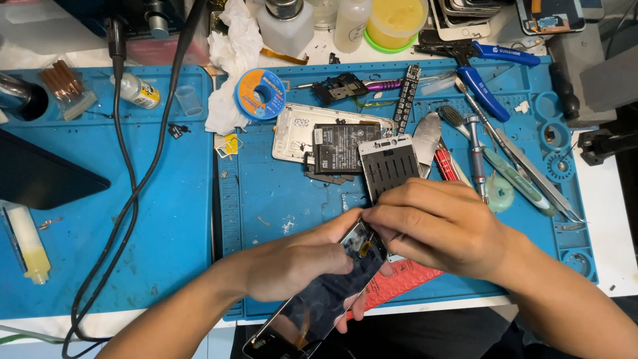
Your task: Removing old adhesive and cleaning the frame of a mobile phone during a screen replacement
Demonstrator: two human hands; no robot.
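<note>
I count one phone screen [325, 292], gripped by my left hand [292, 266]; right hand [438, 226] pinches its top edge, fingertips hidden; one blue mat [279, 199] beneath.

We take the phone shell [312, 133] on the mat [279, 193] as our landmark. The battery [345, 146] lies on it. The solder spool [260, 94] sits behind and left of it, the pliers [488, 76] far right, and the phone screen [325, 292] in front.

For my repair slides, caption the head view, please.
Both hands, left and right, work on a phone screen panel over a blue mat.
</note>
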